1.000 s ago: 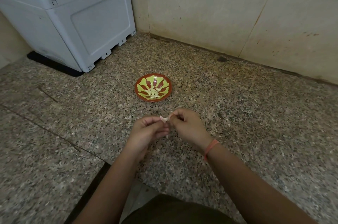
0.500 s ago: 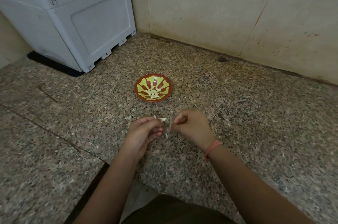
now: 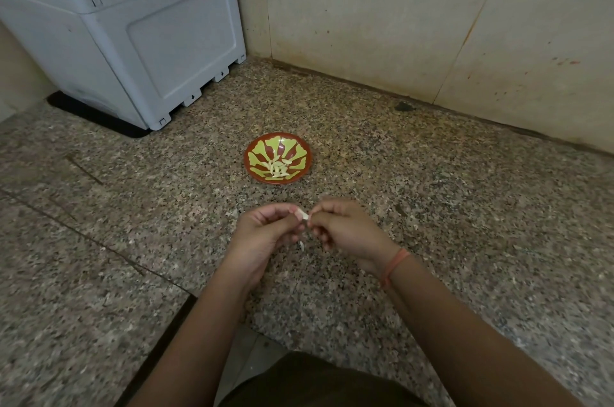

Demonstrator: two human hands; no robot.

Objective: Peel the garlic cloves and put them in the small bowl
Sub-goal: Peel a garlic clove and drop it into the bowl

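item: small pale garlic clove [image 3: 303, 215], pinched between the curled fingertips of the left hand [image 3: 265, 234] and right hand [image 3: 345, 230], held above the speckled granite counter [image 3: 465, 207]. a pale sliver [image 3: 301, 244] hung below the hands. small round red bowl with yellow-green leaf pattern [image 3: 277, 159] stood beyond the hands, holding peeled cloves [image 3: 277, 168]. grey plastic box [image 3: 126, 28] stood far left.
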